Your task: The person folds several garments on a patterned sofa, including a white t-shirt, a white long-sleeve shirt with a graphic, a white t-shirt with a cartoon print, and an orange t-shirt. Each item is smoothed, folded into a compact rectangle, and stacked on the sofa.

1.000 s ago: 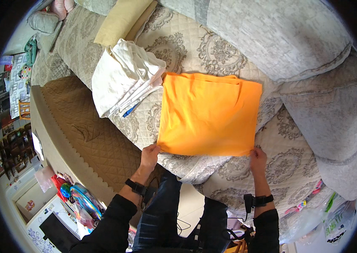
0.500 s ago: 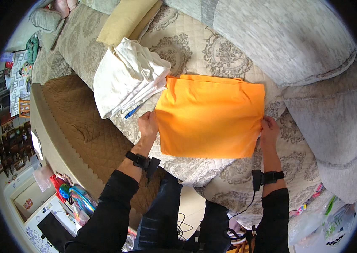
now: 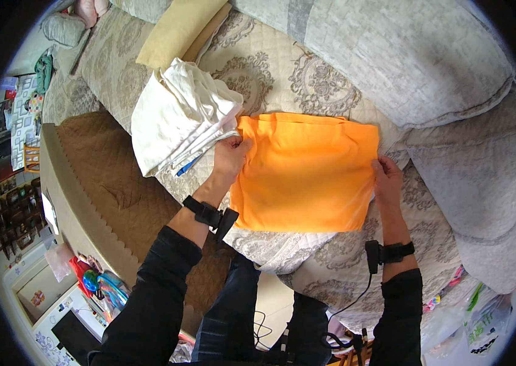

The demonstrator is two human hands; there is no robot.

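Quilted grey-beige cover with a medallion pattern spreads over the sofa (image 3: 307,67), which fills the upper and right parts of the frame. On its seat, at centre frame, lies the folded orange garment (image 3: 307,174), a flat rectangle whose long axis runs left to right, its far edge toward the backrest and its near edge toward the person's knees. Just left of it, touching its upper left corner, sits a stack of folded white cloth (image 3: 179,122), with a pale yellow cushion (image 3: 179,27) beyond that at upper left.

Both hands sit level with the garment's middle, one at each short side. The left hand (image 3: 229,157) pinches the upper left edge, fingers closed on the fabric. The right hand (image 3: 386,180) grips the right edge the same way. Neither is nearer; they flank it evenly.

Compared with a second ago, the garment is shorter front to back: its near edge has been carried away from the person, and the hands have moved from the bottom corners to the side edges.
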